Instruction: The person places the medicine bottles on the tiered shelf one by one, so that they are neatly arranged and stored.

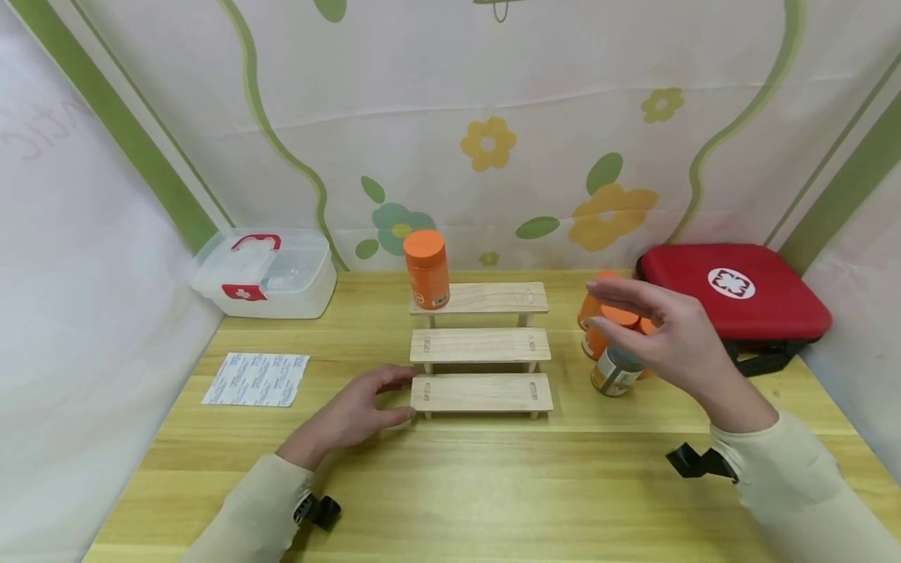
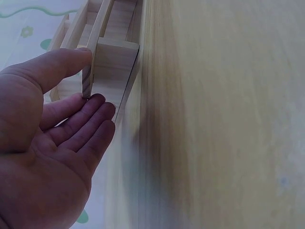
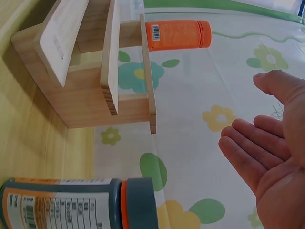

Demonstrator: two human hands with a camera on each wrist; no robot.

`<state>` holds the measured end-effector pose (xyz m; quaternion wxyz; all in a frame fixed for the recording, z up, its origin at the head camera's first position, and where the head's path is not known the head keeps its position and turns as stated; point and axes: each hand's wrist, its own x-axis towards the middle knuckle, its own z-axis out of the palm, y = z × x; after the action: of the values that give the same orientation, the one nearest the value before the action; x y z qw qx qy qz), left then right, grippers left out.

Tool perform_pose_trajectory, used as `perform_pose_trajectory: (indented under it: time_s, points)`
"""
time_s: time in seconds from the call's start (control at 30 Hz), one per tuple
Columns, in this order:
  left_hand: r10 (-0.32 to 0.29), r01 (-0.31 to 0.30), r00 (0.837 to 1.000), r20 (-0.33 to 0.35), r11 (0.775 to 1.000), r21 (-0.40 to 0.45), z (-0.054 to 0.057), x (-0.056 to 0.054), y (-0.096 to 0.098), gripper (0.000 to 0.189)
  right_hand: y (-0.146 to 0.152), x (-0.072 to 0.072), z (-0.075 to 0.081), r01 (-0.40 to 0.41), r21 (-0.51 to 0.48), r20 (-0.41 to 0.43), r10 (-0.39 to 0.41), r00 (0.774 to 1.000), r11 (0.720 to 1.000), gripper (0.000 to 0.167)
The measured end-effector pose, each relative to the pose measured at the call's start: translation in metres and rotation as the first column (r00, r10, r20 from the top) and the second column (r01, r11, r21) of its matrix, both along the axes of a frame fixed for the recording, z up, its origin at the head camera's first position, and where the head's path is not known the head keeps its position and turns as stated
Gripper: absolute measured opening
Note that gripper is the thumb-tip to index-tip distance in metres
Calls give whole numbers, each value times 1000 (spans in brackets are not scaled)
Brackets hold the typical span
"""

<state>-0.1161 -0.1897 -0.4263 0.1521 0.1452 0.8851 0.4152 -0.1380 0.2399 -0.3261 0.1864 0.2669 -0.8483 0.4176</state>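
A three-tier wooden step rack [image 1: 481, 346] stands mid-table, with an orange bottle [image 1: 428, 274] upright at the left end of its top tier. My left hand [image 1: 360, 410] is at the rack's lowest tier, its left end between thumb and fingers, as the left wrist view shows too. Raised over the bottles at the right, my right hand [image 1: 669, 336] holds nothing; its thumb and fingers are apart. Partly hidden beneath it are several orange bottles [image 1: 594, 344] and a grey bottle [image 1: 615, 378] with a label. The right wrist view shows the grey bottle [image 3: 71, 202] close up.
At the back left sits a clear plastic first-aid box [image 1: 299, 277] with a red handle. A white printed sheet [image 1: 256, 379] lies in front of it. A red first-aid case [image 1: 774, 297] is at the back right, behind the bottles. A flower-patterned curtain [image 1: 422, 102] hangs behind.
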Motion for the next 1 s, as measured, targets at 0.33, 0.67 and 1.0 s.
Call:
perform_pose_trajectory:
  time_s: [0.33,0.67,1.0]
  points:
    - [-7,7,1000,-10,1000,-10,3,-1,1,58,17,10,-9,49,14,-6,-48,999,999,59]
    - [-18,18,1000,-22,1000,-13,2,1,-1,57,37,22,-22,119,-25,83,-116,990,993,59]
    - [-7,7,1000,-21,1000,-13,2,1,0,57,57,32,-38,194,-14,124,-190,974,981,59]
